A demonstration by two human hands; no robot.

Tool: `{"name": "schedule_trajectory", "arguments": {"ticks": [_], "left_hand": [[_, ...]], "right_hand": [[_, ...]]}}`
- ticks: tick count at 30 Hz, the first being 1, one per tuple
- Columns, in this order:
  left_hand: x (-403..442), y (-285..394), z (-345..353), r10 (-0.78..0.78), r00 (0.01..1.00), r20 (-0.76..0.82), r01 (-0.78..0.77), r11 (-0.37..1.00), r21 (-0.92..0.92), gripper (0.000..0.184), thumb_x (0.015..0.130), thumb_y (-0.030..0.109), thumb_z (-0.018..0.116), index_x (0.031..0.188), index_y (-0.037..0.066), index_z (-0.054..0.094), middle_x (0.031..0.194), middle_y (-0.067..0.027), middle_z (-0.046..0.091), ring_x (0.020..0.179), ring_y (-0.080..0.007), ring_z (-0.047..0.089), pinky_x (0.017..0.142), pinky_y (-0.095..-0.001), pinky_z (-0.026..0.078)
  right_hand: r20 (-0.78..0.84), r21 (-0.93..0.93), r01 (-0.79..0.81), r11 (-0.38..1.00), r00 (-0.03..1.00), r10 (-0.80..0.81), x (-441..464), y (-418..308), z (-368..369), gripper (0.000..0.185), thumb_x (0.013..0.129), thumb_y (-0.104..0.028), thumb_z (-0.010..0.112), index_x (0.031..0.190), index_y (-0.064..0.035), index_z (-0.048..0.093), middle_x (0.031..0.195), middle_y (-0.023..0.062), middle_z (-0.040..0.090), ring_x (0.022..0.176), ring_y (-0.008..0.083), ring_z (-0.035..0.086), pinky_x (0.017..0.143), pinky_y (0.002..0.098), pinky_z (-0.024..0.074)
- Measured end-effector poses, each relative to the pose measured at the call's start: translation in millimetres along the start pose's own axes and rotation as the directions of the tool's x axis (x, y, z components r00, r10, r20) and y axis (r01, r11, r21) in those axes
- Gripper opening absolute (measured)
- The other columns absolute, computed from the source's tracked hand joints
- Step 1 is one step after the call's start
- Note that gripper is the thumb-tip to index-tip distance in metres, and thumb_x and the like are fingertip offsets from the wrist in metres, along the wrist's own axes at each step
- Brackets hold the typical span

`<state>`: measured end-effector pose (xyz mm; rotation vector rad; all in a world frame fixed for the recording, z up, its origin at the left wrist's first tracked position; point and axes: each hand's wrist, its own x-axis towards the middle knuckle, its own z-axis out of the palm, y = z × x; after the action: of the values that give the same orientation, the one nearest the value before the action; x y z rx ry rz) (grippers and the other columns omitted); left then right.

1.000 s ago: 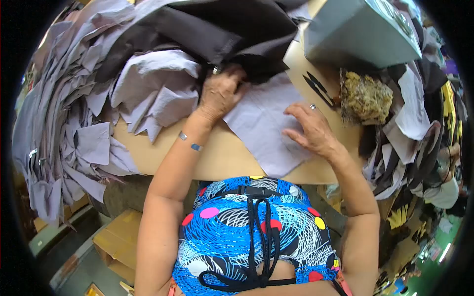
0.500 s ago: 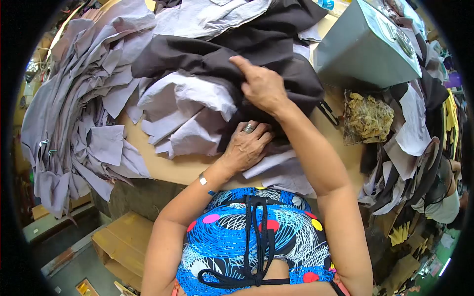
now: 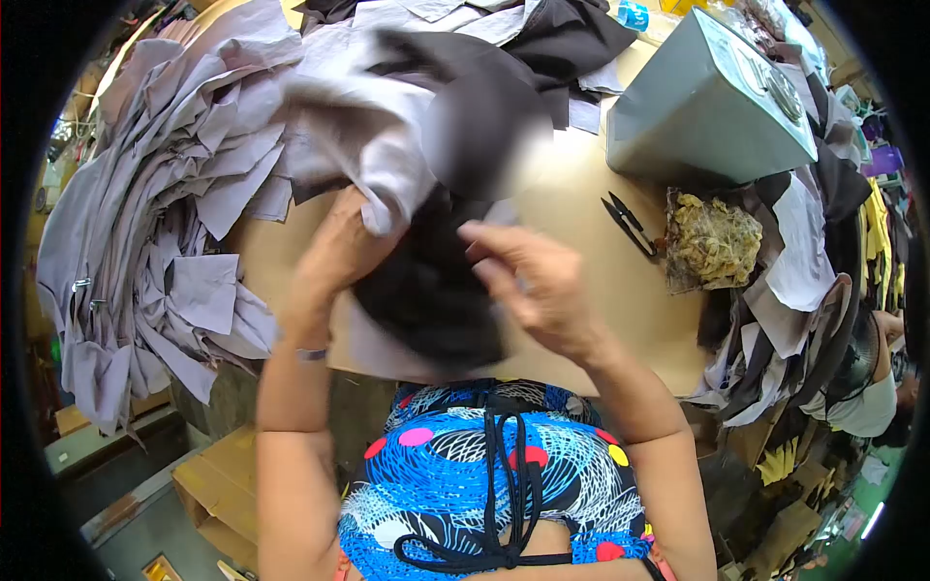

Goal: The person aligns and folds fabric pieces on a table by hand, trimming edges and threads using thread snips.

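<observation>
My hands were apart. Left hand [image 3: 347, 242] was clamped on pale part of dark-and-pale cloth [image 3: 431, 281], blurred, over table [image 3: 601, 310] before my body. Right hand [image 3: 542, 290] was beside its dark part; whether fingers pinched it, I could not tell. Black snips [image 3: 628, 225] lay near plastic bag [image 3: 715, 242].

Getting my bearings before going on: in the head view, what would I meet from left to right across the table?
Draped gray cloth, left hand, right hand, black snips, clear bag of yellowish material.
</observation>
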<state>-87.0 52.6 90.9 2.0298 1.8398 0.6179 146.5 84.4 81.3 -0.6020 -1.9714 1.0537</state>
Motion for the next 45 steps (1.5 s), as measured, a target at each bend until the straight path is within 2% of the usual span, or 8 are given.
{"name": "schedule_trajectory", "arguments": {"ticks": [5, 11, 20, 27, 31, 36, 41, 45], "left_hand": [[-3.6, 36.3, -77.6, 0.050, 0.918, 0.392, -0.241, 0.858, 0.454, 0.025, 0.070, 0.013, 0.067, 0.094, 0.014, 0.063, 0.089, -0.0086, 0.061, 0.088, -0.0278, 0.059, 0.078, -0.0373, 0.043], [-16.5, -39.5, -54.0, -0.117, 0.970, 0.215, -0.021, 0.836, 0.549, 0.031, 0.069, 0.007, 0.068, 0.098, 0.011, 0.059, 0.095, -0.0068, 0.062, 0.097, -0.0276, 0.058, 0.084, -0.0397, 0.039], [-15.1, -20.8, -34.6, -0.184, 0.964, 0.192, 0.164, 0.979, 0.118, 0.032, 0.069, 0.018, 0.077, 0.097, 0.009, 0.065, 0.089, -0.0084, 0.067, 0.087, -0.0297, 0.061, 0.079, -0.0369, 0.045], [28.4, -36.8, -39.2, 0.319, 0.943, -0.090, -0.249, 0.860, 0.446, 0.017, 0.073, 0.011, 0.070, 0.089, 0.011, 0.065, 0.087, -0.0062, 0.067, 0.080, -0.0280, 0.063, 0.070, -0.0359, 0.041], [64.2, -42.6, -52.9, 0.292, 0.896, -0.335, 0.093, 0.614, 0.784, 0.031, 0.075, 0.009, 0.070, 0.105, 0.012, 0.062, 0.102, -0.0076, 0.065, 0.096, -0.0264, 0.061, 0.078, -0.0399, 0.044], [46.1, -14.5, 8.3, 0.607, 0.623, -0.494, -0.378, 0.786, 0.489, 0.025, 0.075, 0.012, 0.068, 0.099, 0.011, 0.061, 0.093, -0.0052, 0.065, 0.082, -0.0267, 0.061, 0.071, -0.0375, 0.045], [-23.8, 16.7, 88.9, 0.494, 0.865, 0.085, -0.500, 0.844, 0.191, 0.013, 0.072, 0.012, 0.069, 0.079, 0.011, 0.058, 0.071, -0.0025, 0.052, 0.063, -0.0192, 0.054, 0.062, -0.0309, 0.043], [-29.3, 23.5, 108.1, 0.342, 0.935, -0.098, -0.329, 0.936, 0.123, 0.014, 0.074, 0.005, 0.066, 0.087, 0.007, 0.060, 0.077, -0.0061, 0.054, 0.069, -0.0231, 0.056, 0.066, -0.0354, 0.045]], "right_hand": [[-0.395, -0.389, 0.109, 0.915, 0.877, -0.273, 15.1, -3.0, -46.9, 0.042, 0.077, 0.009, 0.058, 0.117, -0.0022, 0.059, 0.111, 0.0161, 0.063, 0.104, 0.0303, 0.058, 0.093, 0.0381, 0.0428], [-0.045, -0.589, -0.133, 0.797, 0.990, 0.132, -4.5, 62.0, -37.9, 0.057, 0.073, 0.002, 0.053, 0.129, -0.0080, 0.049, 0.130, 0.0154, 0.051, 0.117, 0.0328, 0.048, 0.099, 0.0452, 0.0372], [0.047, -0.683, -0.127, 0.719, 0.975, 0.217, -33.1, 62.0, -50.2, 0.059, 0.078, -0.024, 0.068, 0.131, -0.0095, 0.047, 0.124, 0.0133, 0.056, 0.115, 0.0310, 0.051, 0.096, 0.0460, 0.0379], [-0.158, -0.318, -0.377, 0.870, 0.926, 0.344, -46.3, 74.8, -27.6, 0.022, 0.082, -0.004, 0.061, 0.102, -0.0038, 0.055, 0.093, 0.0157, 0.061, 0.088, 0.0360, 0.059, 0.078, 0.0417, 0.0465], [-0.148, -0.052, -0.466, 0.883, 0.878, 0.455, -42.8, 56.1, -23.7, 0.020, 0.084, -0.001, 0.058, 0.103, -0.0016, 0.053, 0.092, 0.0160, 0.061, 0.083, 0.0340, 0.061, 0.075, 0.0388, 0.0473], [-0.164, 0.119, -0.556, 0.823, 0.806, 0.568, -57.9, 86.6, -24.3, 0.053, 0.079, -0.005, 0.065, 0.129, -0.0049, 0.047, 0.088, 0.0105, 0.061, 0.076, 0.0199, 0.061, 0.071, 0.0324, 0.0482], [-0.009, 0.237, -0.653, 0.719, 0.739, 0.674, -37.6, 69.2, -27.6, 0.053, 0.078, -0.002, 0.065, 0.128, -0.0035, 0.047, 0.090, 0.0110, 0.061, 0.075, 0.0224, 0.061, 0.071, 0.0328, 0.0487], [-0.079, -0.113, -0.378, 0.919, 0.925, 0.371, -31.4, 75.0, -2.3, 0.051, 0.077, 0.001, 0.061, 0.127, -0.0014, 0.047, 0.093, 0.0146, 0.062, 0.077, 0.0295, 0.062, 0.072, 0.0351, 0.0496]]}}
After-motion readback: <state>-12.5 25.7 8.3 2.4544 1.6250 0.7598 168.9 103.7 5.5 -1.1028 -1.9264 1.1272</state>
